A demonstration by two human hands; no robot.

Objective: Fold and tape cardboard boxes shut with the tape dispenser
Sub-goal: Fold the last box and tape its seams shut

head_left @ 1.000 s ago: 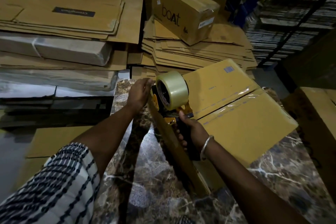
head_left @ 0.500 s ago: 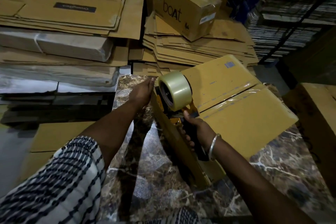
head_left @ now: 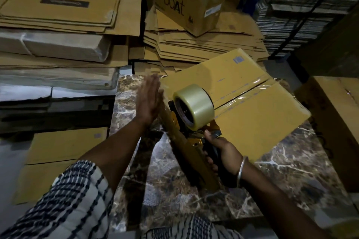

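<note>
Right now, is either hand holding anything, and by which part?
The right hand grips the tape dispenser by its dark handle, below the tape roll. The left hand holds nothing; its fingers are straight, flat by the yellow box's near end.

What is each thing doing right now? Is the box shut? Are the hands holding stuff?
Yellow cardboard box: flaps folded shut, clear tape over the top seam, on the marble table.
Yellow tape dispenser with clear tape roll: held at the box's near edge.
Left hand: flat, fingers straight, against the box's side.
Right hand: grips the dispenser's handle.
Brown "boAt" carton: taped shut, tilted on flattened cardboard.
</note>
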